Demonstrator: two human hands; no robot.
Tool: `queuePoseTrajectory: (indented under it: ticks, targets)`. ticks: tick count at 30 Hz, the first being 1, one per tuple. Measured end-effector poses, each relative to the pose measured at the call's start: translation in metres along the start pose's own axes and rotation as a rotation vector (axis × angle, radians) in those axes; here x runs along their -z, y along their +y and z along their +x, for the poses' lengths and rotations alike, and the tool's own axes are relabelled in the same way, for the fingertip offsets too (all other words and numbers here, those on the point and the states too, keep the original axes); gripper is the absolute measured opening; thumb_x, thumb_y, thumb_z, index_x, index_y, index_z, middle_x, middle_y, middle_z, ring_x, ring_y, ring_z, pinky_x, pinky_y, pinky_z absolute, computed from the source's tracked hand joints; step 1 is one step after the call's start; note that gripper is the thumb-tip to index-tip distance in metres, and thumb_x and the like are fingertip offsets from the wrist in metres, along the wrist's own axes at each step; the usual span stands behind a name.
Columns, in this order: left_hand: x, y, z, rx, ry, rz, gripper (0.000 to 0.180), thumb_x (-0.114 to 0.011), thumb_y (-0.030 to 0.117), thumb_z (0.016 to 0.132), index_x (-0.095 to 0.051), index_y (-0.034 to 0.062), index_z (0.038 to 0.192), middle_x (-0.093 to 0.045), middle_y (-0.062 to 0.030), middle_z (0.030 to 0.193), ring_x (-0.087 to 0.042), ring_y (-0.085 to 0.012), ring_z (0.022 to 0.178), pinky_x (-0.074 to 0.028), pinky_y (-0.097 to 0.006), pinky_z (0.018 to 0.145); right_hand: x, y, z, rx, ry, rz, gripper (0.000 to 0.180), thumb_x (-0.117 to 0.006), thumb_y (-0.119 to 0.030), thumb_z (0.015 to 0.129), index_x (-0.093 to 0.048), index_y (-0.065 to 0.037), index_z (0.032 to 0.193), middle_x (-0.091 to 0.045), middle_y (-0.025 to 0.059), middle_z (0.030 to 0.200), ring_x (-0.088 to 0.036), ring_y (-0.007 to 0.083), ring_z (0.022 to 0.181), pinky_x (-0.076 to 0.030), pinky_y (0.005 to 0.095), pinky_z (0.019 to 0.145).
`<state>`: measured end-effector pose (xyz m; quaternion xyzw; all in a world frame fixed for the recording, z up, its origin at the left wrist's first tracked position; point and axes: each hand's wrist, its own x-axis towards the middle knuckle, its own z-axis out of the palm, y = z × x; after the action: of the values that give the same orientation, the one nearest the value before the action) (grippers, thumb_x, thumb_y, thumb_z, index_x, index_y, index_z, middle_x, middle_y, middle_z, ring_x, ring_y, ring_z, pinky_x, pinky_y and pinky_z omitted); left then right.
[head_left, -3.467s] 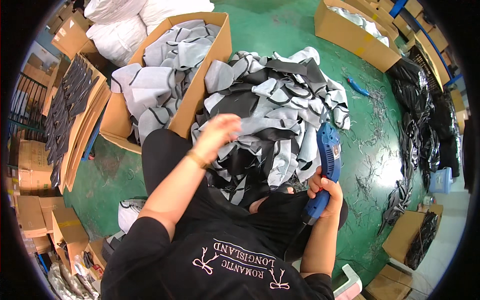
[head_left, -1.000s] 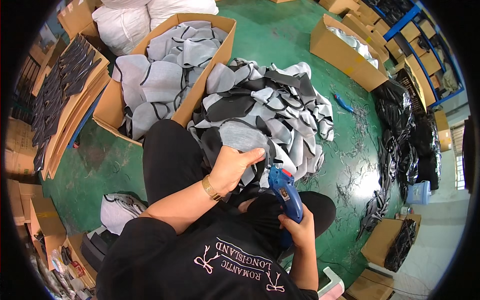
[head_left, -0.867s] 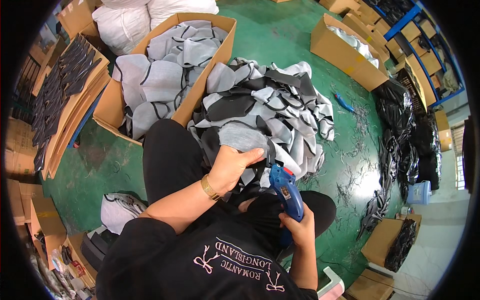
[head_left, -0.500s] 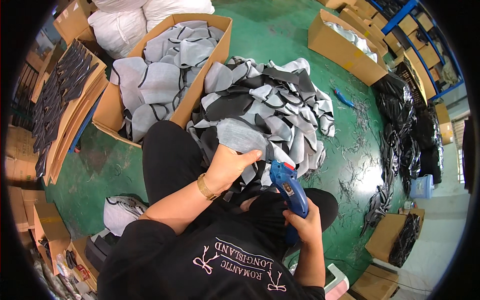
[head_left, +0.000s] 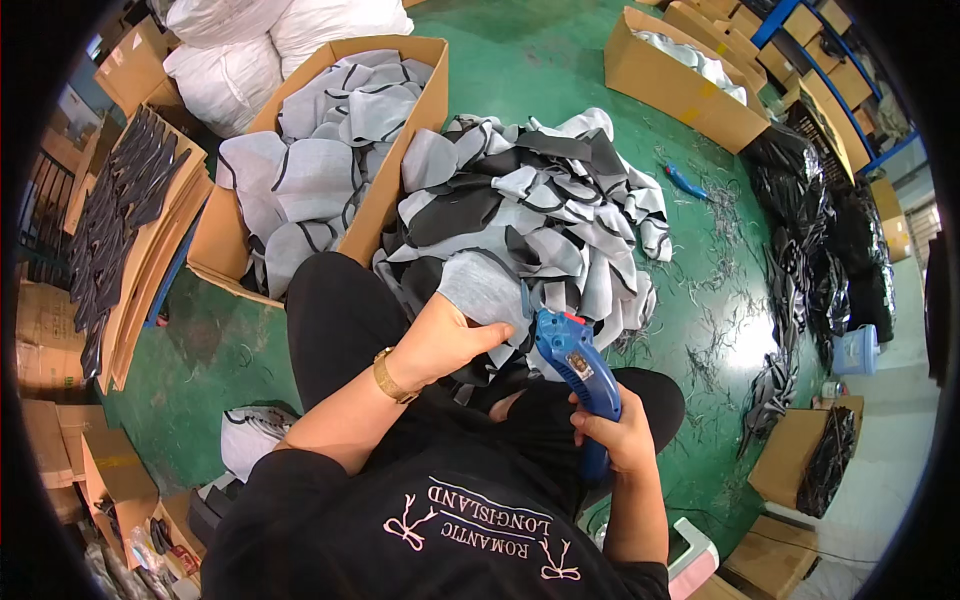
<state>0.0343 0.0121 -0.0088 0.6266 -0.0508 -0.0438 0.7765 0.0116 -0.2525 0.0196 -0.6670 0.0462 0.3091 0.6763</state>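
Observation:
My left hand (head_left: 447,342) grips a light grey fabric piece (head_left: 482,284) by its near edge, with the thumb laid across it. In my right hand (head_left: 622,432) is a pair of blue electric scissors (head_left: 582,368) with a red part near its head. The scissors' blades point away from me and lie right beside the piece's right edge; whether they touch it I cannot tell. Just beyond both hands, a heap of grey and black fabric pieces (head_left: 545,205) with dark edging spreads over the floor.
A cardboard box (head_left: 437,92) of similar pieces stands left of the heap. Another box (head_left: 680,105) is at the far right. A second blue tool (head_left: 685,182) lies among dark trimmings (head_left: 725,240) on the green floor. Black strips (head_left: 125,200) hang over cardboard sheets at left.
The electric scissors have come nearer the fabric piece and turned slightly, their blades now alongside its right edge. My left hand has shifted a little toward me. The whole view has moved slightly.

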Motion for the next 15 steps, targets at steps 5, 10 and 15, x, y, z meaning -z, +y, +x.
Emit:
queuePoseTrajectory:
  ticks: [5, 10, 15]
  targets:
    - [-0.009, 0.002, -0.004, 0.101, -0.016, -0.083, 0.044, -0.070, -0.001, 0.078, -0.053, 0.0039, 0.119, -0.061, -0.0019, 0.108, -0.056, -0.0114, 0.101, -0.045, -0.029, 0.091, -0.001, -0.015, 0.014, 0.146, 0.064, 0.097, 0.034, -0.073, -0.005, 0.070, -0.059, 0.005, 0.100, -0.059, 0.0059, 0.077, -0.057, 0.0136, 0.061, -0.048, 0.0268, 0.055]
    - [-0.020, 0.004, -0.007, 0.232, -0.062, -0.228, 0.043, -0.070, 0.001, 0.081, -0.054, 0.0034, 0.121, -0.063, -0.0037, 0.110, -0.059, -0.0119, 0.099, -0.047, -0.028, 0.089, -0.021, -0.027, 0.037, 0.314, 0.237, -0.239, 0.047, -0.084, -0.016, 0.065, -0.059, 0.002, 0.101, -0.061, 0.0038, 0.080, -0.057, 0.0097, 0.066, -0.048, 0.0244, 0.061]
    - [-0.033, 0.006, -0.005, 0.176, 0.053, -0.274, 0.024, -0.065, 0.010, 0.088, -0.062, 0.0013, 0.110, -0.066, -0.0035, 0.103, -0.061, -0.0098, 0.092, -0.049, -0.026, 0.081, -0.033, -0.013, 0.049, 0.325, 0.196, -0.353, 0.043, -0.082, -0.015, 0.066, -0.059, 0.001, 0.098, -0.061, 0.0018, 0.076, -0.057, 0.0092, 0.067, -0.048, 0.0250, 0.061]
